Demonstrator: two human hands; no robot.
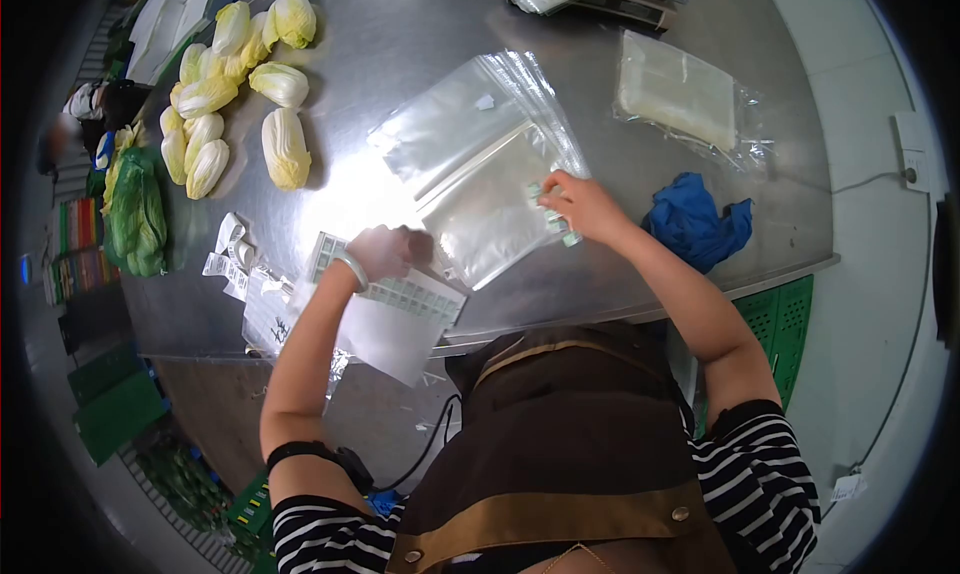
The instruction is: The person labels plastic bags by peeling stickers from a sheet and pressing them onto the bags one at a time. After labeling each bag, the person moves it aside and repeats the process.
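My left hand [385, 253], smeared by motion, is over the sheets of small green-and-white labels [412, 299]; its fingers cannot be made out clearly. White backing paper [385, 339] sticks out over the table's front edge. At the right edge of a fanned stack of clear plastic bags [490, 214], my right hand [585, 206] is closed, thumb and finger pinched at a small label [535, 191]. More small labels [556, 224] run in a row below those fingertips, along the bag edge.
Several napa cabbages [285, 149] lie at the back left of the metal table [390, 34]. A wrapped pack of bags [680, 89] and blue crumpled plastic [700, 222] are at right. A scale [620, 9] stands at the back. A label roll [232, 249] lies left.
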